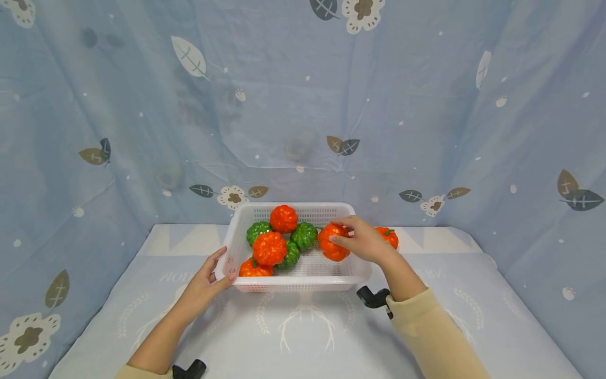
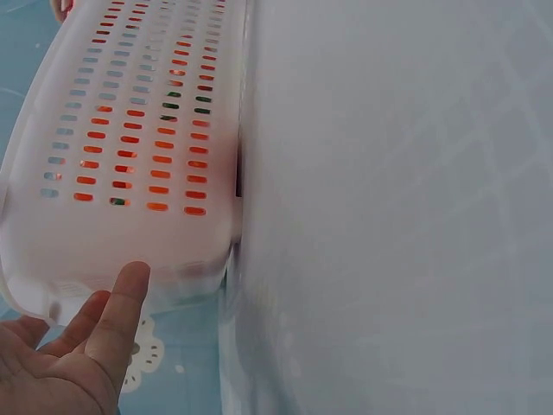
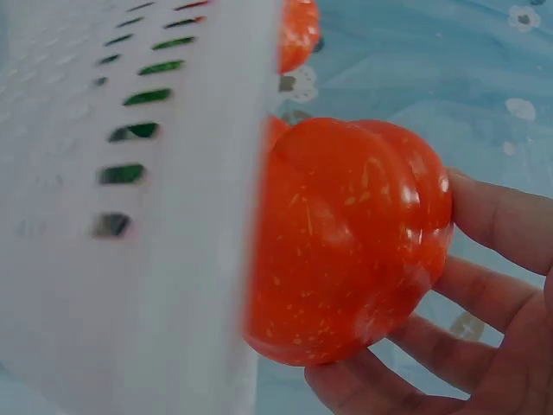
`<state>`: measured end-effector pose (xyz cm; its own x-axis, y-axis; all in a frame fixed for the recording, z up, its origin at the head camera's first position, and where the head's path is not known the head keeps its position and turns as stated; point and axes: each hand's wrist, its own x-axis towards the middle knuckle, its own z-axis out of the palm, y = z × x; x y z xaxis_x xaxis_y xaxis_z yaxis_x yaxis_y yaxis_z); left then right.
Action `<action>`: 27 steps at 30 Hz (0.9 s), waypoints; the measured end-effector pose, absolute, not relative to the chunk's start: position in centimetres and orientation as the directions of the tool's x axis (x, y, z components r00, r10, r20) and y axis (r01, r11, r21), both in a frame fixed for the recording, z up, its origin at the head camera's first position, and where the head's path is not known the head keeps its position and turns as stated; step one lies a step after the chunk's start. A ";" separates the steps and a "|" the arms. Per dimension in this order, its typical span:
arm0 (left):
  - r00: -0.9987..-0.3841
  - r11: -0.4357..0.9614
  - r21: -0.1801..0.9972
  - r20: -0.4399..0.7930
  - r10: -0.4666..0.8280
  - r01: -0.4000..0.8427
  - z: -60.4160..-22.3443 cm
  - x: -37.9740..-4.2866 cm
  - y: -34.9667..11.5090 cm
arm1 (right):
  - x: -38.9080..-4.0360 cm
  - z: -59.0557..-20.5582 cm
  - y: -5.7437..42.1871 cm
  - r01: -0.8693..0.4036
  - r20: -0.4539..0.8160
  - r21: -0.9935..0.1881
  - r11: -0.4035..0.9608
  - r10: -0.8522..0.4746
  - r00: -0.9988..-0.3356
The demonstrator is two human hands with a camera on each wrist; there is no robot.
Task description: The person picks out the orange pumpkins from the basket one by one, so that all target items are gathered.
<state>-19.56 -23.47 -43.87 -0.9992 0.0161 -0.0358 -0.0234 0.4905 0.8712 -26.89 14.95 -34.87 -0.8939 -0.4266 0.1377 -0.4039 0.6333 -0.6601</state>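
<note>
A white perforated plastic basket [image 1: 295, 281] stands near the back of the table. My left hand [image 1: 203, 287] holds its front left corner, the thumb on the front wall and the fingers along the left end. Over the right part of the basket, my right hand [image 1: 366, 242] grips an orange-red bell pepper [image 1: 334, 249] between thumb and fingers. The right wrist view shows that bell pepper [image 3: 346, 242] partly hidden by the basket wall [image 3: 199, 285]. Inside the basket, orange-red bell peppers [image 1: 270, 248] and green bell peppers [image 1: 304, 236] lie bunched toward the left and middle.
Another orange-red bell pepper [image 1: 389, 238] lies on the table outside the basket's right end, partly behind my right hand. A pale patterned cloth covers the table [image 1: 303, 331]. Behind it hangs a blue curtain [image 1: 293, 105] printed with leaves and flowers.
</note>
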 end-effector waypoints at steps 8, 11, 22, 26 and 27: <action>-0.999 0.488 0.873 -0.024 0.022 -0.010 -43.9 -19.7 -23.5 | -25.7 -33.4 16.9 -0.357 0.159 -0.680 0.640 -0.346 -0.925; -0.999 0.491 0.871 -0.023 0.022 -0.009 -43.9 -19.6 -23.5 | -25.4 -33.1 17.9 -0.334 0.166 -0.694 0.638 -0.309 -0.936; -0.999 0.477 0.879 -0.040 0.023 -0.025 -44.1 -19.7 -23.6 | -25.2 -33.5 22.0 -0.282 0.222 -0.702 0.654 -0.175 -0.959; -0.999 0.477 0.878 -0.038 0.022 -0.023 -44.1 -19.7 -23.6 | -25.5 -34.0 23.4 -0.270 0.276 -0.704 0.657 -0.098 -0.956; -0.999 0.478 0.878 -0.038 0.021 -0.024 -44.1 -19.7 -23.6 | -25.6 -34.2 23.8 -0.270 0.289 -0.711 0.650 -0.080 -0.954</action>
<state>-19.66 -23.61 -44.07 -0.9990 0.0209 -0.0383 -0.0236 0.4785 0.8778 -25.56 23.79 -34.21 -0.9540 -0.0796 0.2890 -0.2695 0.6500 -0.7105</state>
